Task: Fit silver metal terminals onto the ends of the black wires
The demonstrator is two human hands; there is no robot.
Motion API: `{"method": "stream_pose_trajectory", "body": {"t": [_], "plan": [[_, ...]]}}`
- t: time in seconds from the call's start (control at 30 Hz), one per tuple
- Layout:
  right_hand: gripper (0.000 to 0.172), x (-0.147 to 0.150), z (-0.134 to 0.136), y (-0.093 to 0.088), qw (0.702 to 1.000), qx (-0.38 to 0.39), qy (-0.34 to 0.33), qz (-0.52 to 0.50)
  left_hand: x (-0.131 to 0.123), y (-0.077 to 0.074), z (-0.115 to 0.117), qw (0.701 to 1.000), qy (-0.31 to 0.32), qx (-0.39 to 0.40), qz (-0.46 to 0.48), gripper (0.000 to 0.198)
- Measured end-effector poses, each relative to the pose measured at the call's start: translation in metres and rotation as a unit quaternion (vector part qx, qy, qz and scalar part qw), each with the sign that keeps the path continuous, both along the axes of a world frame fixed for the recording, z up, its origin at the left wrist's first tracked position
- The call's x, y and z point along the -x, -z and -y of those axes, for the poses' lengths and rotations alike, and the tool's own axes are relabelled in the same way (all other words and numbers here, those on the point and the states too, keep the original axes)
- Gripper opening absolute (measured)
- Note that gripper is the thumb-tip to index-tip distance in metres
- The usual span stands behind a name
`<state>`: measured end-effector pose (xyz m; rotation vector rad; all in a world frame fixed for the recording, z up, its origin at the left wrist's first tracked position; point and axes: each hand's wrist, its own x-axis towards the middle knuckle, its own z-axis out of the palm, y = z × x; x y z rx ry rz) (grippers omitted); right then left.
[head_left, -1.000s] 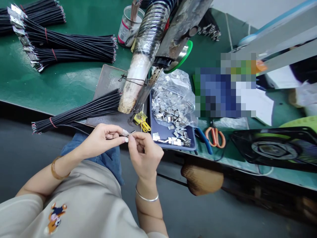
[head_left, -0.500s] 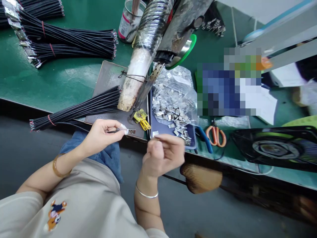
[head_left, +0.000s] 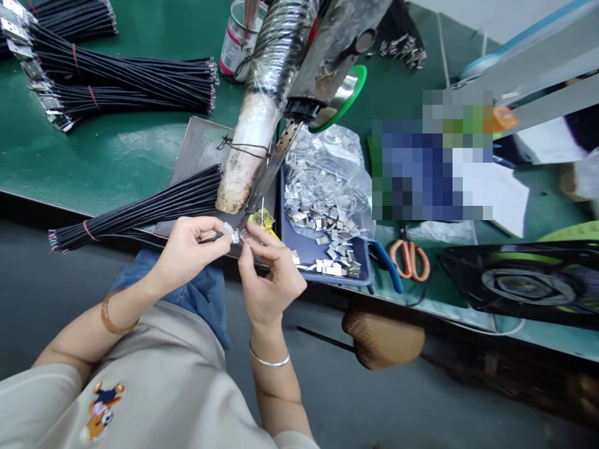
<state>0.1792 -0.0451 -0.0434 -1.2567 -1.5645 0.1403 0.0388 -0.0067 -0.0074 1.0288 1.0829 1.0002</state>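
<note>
My left hand [head_left: 189, 252] is closed in a pinch on a short black USB cable [head_left: 210, 239], close to its metal plug [head_left: 242, 235]. White wrapping covers a fingertip of that hand. From the right, my right hand [head_left: 271, 268] meets the plug end with thumb and forefinger pinched; what is between those fingertips is too small to make out. Beyond it a yellow tool [head_left: 262, 219] lies partly hidden on the grey board [head_left: 194, 146]. A bundle of black cables [head_left: 154, 202] rests left of the hands. Small metal shells [head_left: 334, 267] fill the blue tray [head_left: 306, 267] on the right.
Above the board hang a foil-wrapped duct [head_left: 255, 118] and a soldering iron [head_left: 276, 156]. More cable bundles [head_left: 131, 81] lie at the far left. Orange-handled scissors [head_left: 409, 259], blue-handled pliers [head_left: 388, 268] and a black fan [head_left: 524, 280] are along the right edge.
My right hand has moved left from the tray's front edge to the plug. My left hand stays almost in place, still gripping the cable.
</note>
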Motion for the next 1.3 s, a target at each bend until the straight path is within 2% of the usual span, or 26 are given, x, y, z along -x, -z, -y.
{"method": "stream_pose_trajectory", "body": {"t": [0.3, 0.5, 0.77, 1.13, 1.3], "plan": [[0.015, 0.002, -0.004, -0.011, 1.000, -0.011, -0.010, 0.006, -0.001, -0.006, -0.001, 0.999, -0.003, 0.007, 0.031, 0.010], [0.018, -0.002, 0.001, -0.011, 0.999, 0.004, -0.037, 0.023, 0.002, -0.005, -0.001, 1.000, 0.011, 0.024, -0.007, 0.011], [0.017, -0.003, -0.003, -0.017, 0.998, -0.009, -0.033, 0.051, 0.000, -0.007, -0.002, 1.000, 0.008, 0.003, -0.020, 0.011], [0.018, -0.006, -0.001, -0.015, 0.996, -0.004, -0.062, 0.066, 0.002, -0.004, -0.001, 1.000, 0.016, 0.015, -0.017, 0.014], [0.013, -0.007, 0.000, -0.013, 0.998, 0.011, -0.055, 0.040, 0.002, -0.005, 0.001, 0.999, 0.038, -0.014, -0.031, 0.013]]}}
